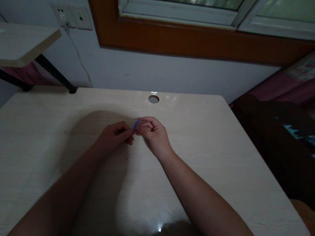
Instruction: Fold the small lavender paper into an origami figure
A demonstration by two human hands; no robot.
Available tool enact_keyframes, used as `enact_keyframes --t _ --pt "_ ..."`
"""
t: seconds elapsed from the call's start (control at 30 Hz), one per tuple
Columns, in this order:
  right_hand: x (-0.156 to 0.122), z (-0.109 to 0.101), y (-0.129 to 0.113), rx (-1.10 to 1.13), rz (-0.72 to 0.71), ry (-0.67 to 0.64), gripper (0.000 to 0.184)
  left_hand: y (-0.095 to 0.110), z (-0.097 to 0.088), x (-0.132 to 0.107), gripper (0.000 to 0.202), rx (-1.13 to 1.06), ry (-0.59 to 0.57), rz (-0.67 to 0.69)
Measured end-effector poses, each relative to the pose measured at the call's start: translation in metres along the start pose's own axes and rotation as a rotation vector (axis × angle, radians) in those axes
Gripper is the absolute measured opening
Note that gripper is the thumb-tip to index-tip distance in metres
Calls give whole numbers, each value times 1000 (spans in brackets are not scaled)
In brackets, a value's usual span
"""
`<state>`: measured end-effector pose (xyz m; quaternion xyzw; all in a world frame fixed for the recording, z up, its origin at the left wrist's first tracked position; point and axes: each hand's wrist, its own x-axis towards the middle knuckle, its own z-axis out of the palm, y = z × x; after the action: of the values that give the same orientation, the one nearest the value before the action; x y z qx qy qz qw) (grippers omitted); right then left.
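Observation:
A small purple-blue piece (136, 124), thin and folded like paper, is pinched between my two hands above the middle of the table. My left hand (116, 135) grips its lower left end between thumb and forefinger, the other fingers curled. On the opposite side, my right hand (154, 135) holds it with the thumb and bent fingertips. Fingers cover most of the piece, so its full shape is hidden.
The pale wood-grain table (215, 151) has a round cable hole (153, 99) near its back edge. A raised shelf (13, 45) on black legs stands at the left. Behind are a wall socket (80, 18) with a cord and a window; a dark wooden bed frame (289, 151) is at the right.

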<state>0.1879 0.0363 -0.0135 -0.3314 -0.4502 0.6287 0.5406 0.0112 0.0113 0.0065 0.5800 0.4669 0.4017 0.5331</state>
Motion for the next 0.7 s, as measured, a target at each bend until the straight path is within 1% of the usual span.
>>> enact_keyframes --t 0.23,0.43,0.6,0.7 --pt "0 0 0 -46 1 8 23 2 0 0 23 8 1 -5" --pt "0 2 1 -8 1 -10 31 2 1 -1 24 20 11 4" --pt "0 3 -1 2 18 -40 35 -1 1 0 27 65 -3 0" --pt "0 3 -2 -3 18 -33 38 -3 1 0 26 56 -4 -6"
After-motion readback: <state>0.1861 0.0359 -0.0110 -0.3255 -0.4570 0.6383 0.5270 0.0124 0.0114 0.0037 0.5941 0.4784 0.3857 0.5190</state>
